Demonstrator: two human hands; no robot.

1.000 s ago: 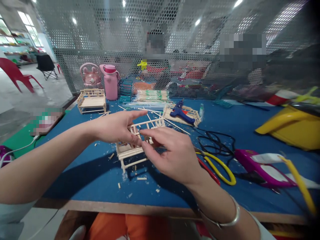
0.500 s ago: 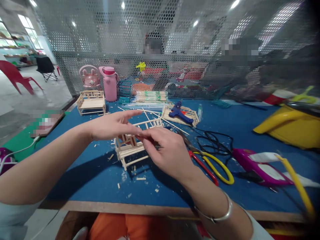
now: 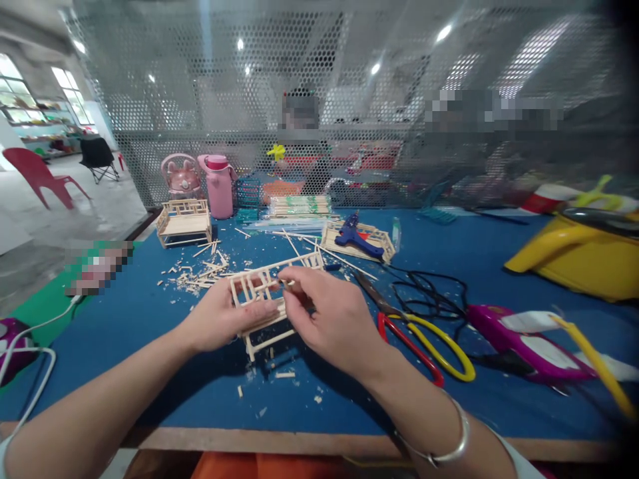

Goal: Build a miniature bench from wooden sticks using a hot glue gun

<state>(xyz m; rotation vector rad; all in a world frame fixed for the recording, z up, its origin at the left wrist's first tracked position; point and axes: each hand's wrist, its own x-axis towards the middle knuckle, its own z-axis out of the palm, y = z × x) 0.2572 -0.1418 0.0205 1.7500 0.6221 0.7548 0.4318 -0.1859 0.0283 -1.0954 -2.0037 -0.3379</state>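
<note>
A small bench built of thin wooden sticks [image 3: 272, 340] is tilted between my hands above the blue table. My left hand [image 3: 219, 316] grips its left end, the thumb lying along the seat and the fingers behind the backrest. The fingertips of my right hand [image 3: 327, 309] are pinched together at the middle of the backrest. A tiny pale piece shows at those fingertips, too small to make out fully. Short stick offcuts [image 3: 200, 273] lie scattered behind my left hand.
Scissors with red and yellow handles [image 3: 439, 346] lie right of my right hand. Behind them are a blue glue gun [image 3: 357, 239] on another stick piece and a black cord [image 3: 429, 286]. A finished little bench [image 3: 184, 223] and a pink bottle [image 3: 219, 189] stand at the back left.
My left hand has come down from above the bench and now grips its left end. My right hand stays pinched at the backrest. The offcuts behind have come into view.
</note>
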